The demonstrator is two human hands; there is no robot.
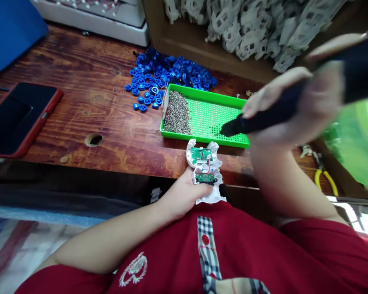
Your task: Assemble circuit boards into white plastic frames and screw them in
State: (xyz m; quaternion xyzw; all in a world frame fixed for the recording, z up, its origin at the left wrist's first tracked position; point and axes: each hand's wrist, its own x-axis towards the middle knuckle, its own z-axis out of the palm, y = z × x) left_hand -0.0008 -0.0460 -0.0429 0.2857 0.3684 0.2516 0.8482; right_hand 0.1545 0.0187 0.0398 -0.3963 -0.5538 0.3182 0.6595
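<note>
Head view: at centre the left grip (188, 190) clasps a white housing (214, 196), circuit boards (206, 178) apparently seated, shells unclosed; right of centre, the right grip (322, 92) clutches a black screwdriver (268, 109).

The wooden table (76, 98) has a reddish-brown colour, with dark grain lines and a surface which shines softly. Near its front edge there is a round hole (93, 140). At the back stand a white box (110, 33) and, just beside it, a cardboard box (187, 53). At lower left, a pale surface (27, 249) with reddish and bluish bands, perhaps the floor, is blurred. At right, a patch of light (357, 216) is very bright
</note>
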